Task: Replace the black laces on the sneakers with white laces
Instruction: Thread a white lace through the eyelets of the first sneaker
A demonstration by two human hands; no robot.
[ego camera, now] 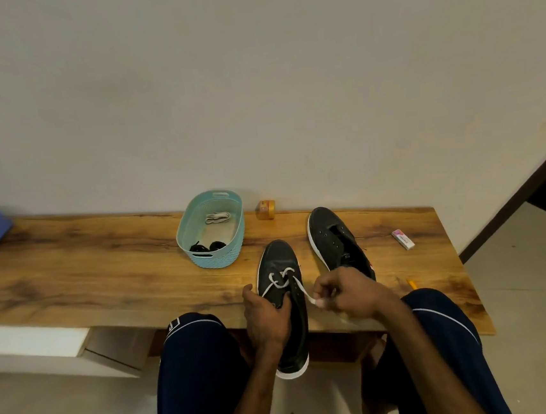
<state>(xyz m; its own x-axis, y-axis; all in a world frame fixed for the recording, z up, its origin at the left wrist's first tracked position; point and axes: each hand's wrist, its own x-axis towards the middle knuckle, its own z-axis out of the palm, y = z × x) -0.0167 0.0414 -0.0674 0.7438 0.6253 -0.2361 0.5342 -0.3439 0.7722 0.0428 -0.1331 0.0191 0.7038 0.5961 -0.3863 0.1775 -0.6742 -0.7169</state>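
one basket (217, 259), one jar (266, 209), one eraser (403, 239), one spare shoe (331, 234). your left hand (265, 317) grips the other shoe (278, 256); your right hand (350, 294) pinches its white lace (285, 277).

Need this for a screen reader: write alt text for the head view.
A person threads a white lace into a black sneaker at a wooden bench, left hand gripping the shoe, right hand pinching the lace end. An unlaced sneaker and a teal basket of laces sit behind.
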